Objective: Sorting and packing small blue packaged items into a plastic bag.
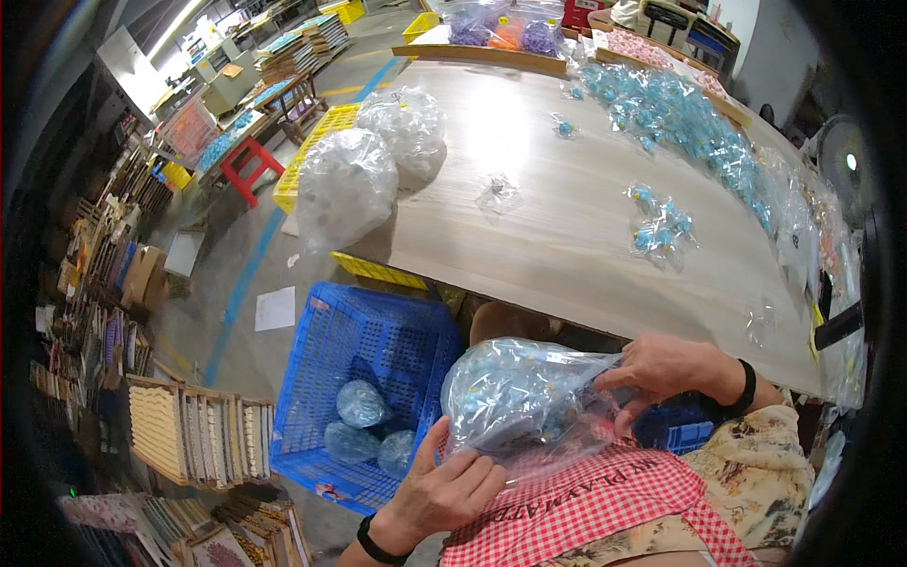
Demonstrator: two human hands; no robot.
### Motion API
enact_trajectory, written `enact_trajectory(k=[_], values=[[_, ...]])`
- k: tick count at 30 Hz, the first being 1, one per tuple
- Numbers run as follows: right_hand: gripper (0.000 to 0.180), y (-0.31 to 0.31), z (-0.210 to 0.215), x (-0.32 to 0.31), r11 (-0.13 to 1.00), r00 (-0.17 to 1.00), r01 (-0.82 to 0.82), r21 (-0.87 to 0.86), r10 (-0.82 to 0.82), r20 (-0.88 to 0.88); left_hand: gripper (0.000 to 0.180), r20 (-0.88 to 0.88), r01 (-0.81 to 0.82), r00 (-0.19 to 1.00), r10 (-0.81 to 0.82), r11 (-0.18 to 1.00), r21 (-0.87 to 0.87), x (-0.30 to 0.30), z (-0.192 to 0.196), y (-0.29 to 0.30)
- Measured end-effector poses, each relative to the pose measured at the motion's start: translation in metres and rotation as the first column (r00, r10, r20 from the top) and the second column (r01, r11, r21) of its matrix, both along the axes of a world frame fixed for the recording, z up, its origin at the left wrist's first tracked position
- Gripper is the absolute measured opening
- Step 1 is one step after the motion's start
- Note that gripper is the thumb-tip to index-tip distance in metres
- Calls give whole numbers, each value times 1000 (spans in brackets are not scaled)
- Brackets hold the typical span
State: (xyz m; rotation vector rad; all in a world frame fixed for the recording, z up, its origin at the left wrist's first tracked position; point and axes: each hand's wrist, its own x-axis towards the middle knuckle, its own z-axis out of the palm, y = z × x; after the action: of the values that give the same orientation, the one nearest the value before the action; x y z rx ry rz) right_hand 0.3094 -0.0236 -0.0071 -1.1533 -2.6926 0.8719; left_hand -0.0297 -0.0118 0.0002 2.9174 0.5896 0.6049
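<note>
A clear plastic bag (520, 392) filled with small blue pieces is held in front of my apron, just off the table's near edge. My right hand (661, 370) pinches the gathered, loose end of the bag. At its lower left side, my left hand (452, 487) grips the film with curled fingers. Left of the bag stands a blue plastic crate (316, 378) with three filled blue bags (361, 404) at its bottom. On the table (539, 222) lie a small cluster of blue wrapped pieces (661, 227) and a large pile of the same kind (675, 128) along the right side.
Two large puffy clear bags (348, 187) sit at the table's left edge. Purple and orange goods in bags (505, 33) stand at the far end. A red stool (251, 170) is on the floor, and framed panels (203, 430) stack at lower left.
</note>
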Motion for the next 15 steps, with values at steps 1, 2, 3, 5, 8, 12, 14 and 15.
enact_trajectory(k=[1,2,3,5,8,12,14,15], values=[[42,0,4,-1,1000,1000,-9,-3,9,4,5,-18,-30,999,31,999,23,-2,5,-2],[44,1,9,-1,999,996,-9,-32,12,93,5,-39,-61,997,63,997,45,-4,8,-3],[46,4,12,-6,998,984,-24,-62,35,175,5,-40,-93,995,96,993,69,-12,4,-1],[38,5,18,-7,1000,987,-18,-7,19,162,6,-16,-132,991,133,990,50,-13,2,5],[20,1,1,4,969,982,137,206,-161,104,8,50,-133,990,129,986,104,-14,5,8],[16,19,16,7,929,974,131,347,-187,132,8,33,-211,977,209,957,197,-15,13,21],[17,26,26,5,917,975,109,383,-174,140,8,53,-287,957,284,914,288,-24,18,37],[19,25,31,1,870,987,74,488,-132,86,8,77,-312,949,307,868,386,-28,21,42]])
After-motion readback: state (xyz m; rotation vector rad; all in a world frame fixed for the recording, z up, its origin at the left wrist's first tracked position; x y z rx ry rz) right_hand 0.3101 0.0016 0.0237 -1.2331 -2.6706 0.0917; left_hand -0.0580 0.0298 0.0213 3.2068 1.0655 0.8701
